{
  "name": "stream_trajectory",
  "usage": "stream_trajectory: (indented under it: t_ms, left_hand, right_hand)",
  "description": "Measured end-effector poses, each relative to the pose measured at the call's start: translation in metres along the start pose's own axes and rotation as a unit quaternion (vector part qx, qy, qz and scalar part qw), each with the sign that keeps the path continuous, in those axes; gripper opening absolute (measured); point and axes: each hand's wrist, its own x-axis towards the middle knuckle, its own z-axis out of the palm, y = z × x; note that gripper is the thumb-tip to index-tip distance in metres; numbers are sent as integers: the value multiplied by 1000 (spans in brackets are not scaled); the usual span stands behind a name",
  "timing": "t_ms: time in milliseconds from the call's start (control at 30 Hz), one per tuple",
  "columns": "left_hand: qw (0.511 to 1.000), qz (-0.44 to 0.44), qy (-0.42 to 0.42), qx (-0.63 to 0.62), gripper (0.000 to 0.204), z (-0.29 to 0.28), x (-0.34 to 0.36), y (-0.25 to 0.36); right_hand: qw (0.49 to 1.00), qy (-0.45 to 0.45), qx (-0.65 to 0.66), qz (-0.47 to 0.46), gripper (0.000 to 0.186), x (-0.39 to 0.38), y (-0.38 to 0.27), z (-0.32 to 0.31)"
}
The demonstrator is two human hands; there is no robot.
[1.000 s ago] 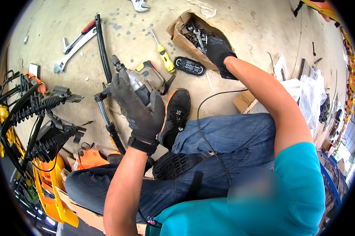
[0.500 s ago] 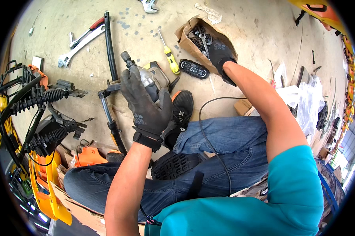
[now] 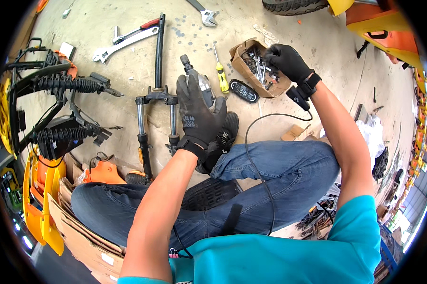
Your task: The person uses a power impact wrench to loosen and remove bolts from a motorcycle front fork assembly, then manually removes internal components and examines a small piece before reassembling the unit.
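Observation:
My gloved left hand (image 3: 199, 113) wraps loosely around a silver and black power driver (image 3: 205, 86), its nose pointing away from me. My gloved right hand (image 3: 289, 61) is closed over the far right of a cardboard box (image 3: 242, 61) of small dark hardware and wrenches; what its fingertips hold is hidden. A yellow screwdriver (image 3: 223, 78) and a black oval display (image 3: 244, 91) lie between the driver and box. A black and silver front fork (image 3: 159, 64) lies left of the driver. A cable loops from a small device below my right wrist.
A black frame with springs (image 3: 69, 84) stands at left, above yellow panels (image 3: 52, 232) and cardboard. Adjustable wrenches (image 3: 128, 45) lie at the back. A yellow and orange vehicle (image 3: 374, 26) is at upper right. Plastic wrapping (image 3: 369, 137) lies right of my knee.
My right hand has risen out of the box toward its far rim, fingers curled. My left hand and the driver have shifted slightly forward. The view has shifted as my head moved.

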Motion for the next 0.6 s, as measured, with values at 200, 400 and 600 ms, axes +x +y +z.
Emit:
stream_trajectory:
  t_ms: [200,400,600]
  left_hand:
    - [999,42,8,-29,79,-4,-50,17]
    - [998,26,14,-60,75,9,-74,11]
    - [999,20,-32,-25,77,2,-72,11]
  right_hand:
    - [965,-71,233,-98,26,-20,-106,39]
    - [968,-97,214,-88,24,-20,-124,78]
    - [976,-61,189,-90,23,-21,-128,89]
